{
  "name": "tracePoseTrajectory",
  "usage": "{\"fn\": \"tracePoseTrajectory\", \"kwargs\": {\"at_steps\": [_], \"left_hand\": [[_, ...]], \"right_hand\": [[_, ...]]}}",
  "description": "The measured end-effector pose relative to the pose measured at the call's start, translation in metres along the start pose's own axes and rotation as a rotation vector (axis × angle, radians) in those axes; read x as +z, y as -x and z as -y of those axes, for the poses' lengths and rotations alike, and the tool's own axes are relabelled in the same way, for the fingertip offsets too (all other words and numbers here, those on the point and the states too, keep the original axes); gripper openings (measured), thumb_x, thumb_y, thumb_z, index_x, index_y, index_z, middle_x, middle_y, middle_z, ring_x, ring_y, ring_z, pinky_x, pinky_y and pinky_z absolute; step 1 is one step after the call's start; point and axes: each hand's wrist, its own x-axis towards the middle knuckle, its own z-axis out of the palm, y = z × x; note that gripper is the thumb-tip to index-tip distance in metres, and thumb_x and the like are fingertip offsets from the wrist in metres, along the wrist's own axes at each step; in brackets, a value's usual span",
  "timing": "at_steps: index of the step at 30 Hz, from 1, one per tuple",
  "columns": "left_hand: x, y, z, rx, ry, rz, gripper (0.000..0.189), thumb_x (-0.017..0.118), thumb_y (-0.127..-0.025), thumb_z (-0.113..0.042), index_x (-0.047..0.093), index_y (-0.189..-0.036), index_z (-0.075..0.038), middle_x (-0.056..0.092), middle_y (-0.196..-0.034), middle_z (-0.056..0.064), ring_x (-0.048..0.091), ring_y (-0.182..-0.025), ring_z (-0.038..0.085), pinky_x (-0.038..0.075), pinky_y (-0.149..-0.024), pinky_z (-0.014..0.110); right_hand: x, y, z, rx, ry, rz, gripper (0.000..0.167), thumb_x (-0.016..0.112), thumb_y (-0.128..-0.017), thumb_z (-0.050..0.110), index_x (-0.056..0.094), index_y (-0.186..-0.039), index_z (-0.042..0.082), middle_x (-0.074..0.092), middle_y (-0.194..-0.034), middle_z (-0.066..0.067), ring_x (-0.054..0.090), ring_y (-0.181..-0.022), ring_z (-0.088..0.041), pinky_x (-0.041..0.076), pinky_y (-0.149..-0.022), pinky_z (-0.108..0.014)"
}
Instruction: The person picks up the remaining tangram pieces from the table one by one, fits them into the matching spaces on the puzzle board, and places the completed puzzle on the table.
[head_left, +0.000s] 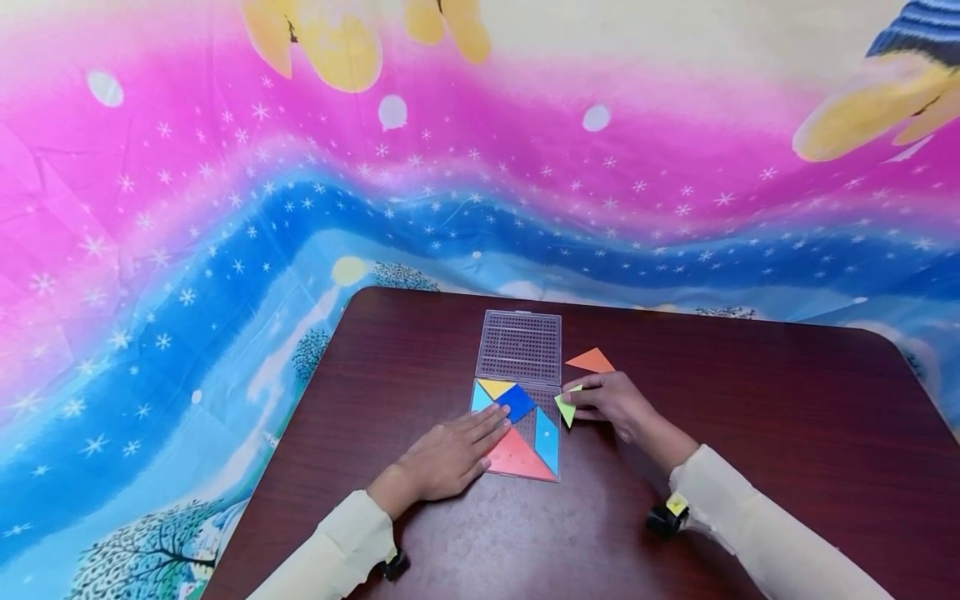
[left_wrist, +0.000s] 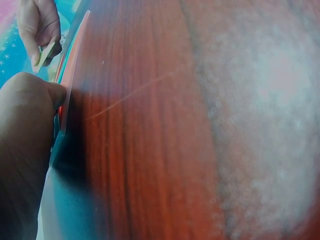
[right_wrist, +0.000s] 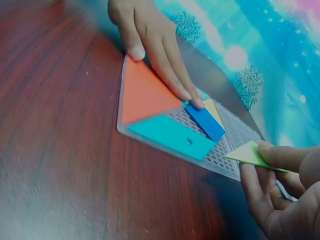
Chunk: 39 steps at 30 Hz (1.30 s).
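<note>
My right hand (head_left: 615, 404) pinches a light green tangram triangle (right_wrist: 246, 153) between thumb and fingers, just off the right edge of a clear plastic case (head_left: 559, 390). Fingers straight, my left hand (head_left: 450, 454) rests over the case's left side. Its fingertips touch the blue square (head_left: 522, 406), and its thumb is at the big coral triangle (head_left: 521, 457). Also in the case lie a turquoise parallelogram (right_wrist: 170, 137), a yellow triangle (head_left: 495, 387) and a light blue piece (head_left: 479, 400), partly under the left hand. Bare mesh floor shows between the pieces.
The case's mesh lid (head_left: 519, 346) lies opened flat behind it. An orange triangle (head_left: 594, 360) lies on the dark wooden table (head_left: 750, 400), right of the lid and beyond my right hand. A colourful printed cloth (head_left: 525, 167) hangs behind the table.
</note>
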Motion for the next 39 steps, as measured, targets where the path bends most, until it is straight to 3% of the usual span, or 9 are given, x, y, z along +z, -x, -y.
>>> {"fn": "tracePoseTrajectory", "kwargs": {"at_steps": [11, 19, 28, 39], "left_hand": [[0.000, 0.000, 0.001, -0.003, -0.008, -0.007, 0.064, 0.027, -0.110, -0.048, 0.013, -0.166, -0.020, 0.011, -0.174, -0.001, 0.010, -0.161, 0.015, 0.024, -0.129, 0.032], [0.001, 0.000, 0.002, 0.000, 0.021, -0.006, 0.065, 0.028, -0.110, -0.048, 0.011, -0.166, -0.020, 0.009, -0.175, -0.001, 0.009, -0.162, 0.016, 0.023, -0.129, 0.033], [0.002, 0.000, 0.002, 0.003, 0.020, -0.011, 0.064, 0.027, -0.110, -0.047, 0.012, -0.166, -0.020, 0.010, -0.175, -0.001, 0.010, -0.162, 0.016, 0.023, -0.129, 0.033], [0.001, 0.000, 0.002, 0.000, 0.014, 0.004, 0.064, 0.026, -0.110, -0.048, 0.011, -0.166, -0.020, 0.008, -0.175, -0.001, 0.009, -0.162, 0.016, 0.023, -0.129, 0.033]], "right_hand": [[0.004, -0.002, 0.000, -0.016, -0.075, -0.059, 0.045, 0.078, -0.093, 0.017, 0.066, -0.130, -0.004, 0.072, -0.119, -0.014, 0.075, -0.090, -0.013, 0.063, -0.087, -0.039], [0.008, -0.003, -0.002, -0.035, -0.107, -0.096, 0.044, 0.079, -0.091, 0.015, 0.064, -0.126, -0.007, 0.073, -0.109, -0.011, 0.073, -0.086, -0.012, 0.064, -0.083, -0.036], [0.012, -0.002, 0.000, -0.029, -0.112, -0.129, 0.042, 0.077, -0.093, 0.016, 0.069, -0.129, -0.003, 0.075, -0.114, -0.012, 0.075, -0.083, -0.010, 0.064, -0.082, -0.034], [0.021, 0.000, 0.005, -0.049, -0.105, -0.061, 0.037, 0.063, -0.101, 0.007, 0.062, -0.134, -0.009, 0.063, -0.135, -0.027, 0.074, -0.090, -0.012, 0.063, -0.087, -0.038]]}}
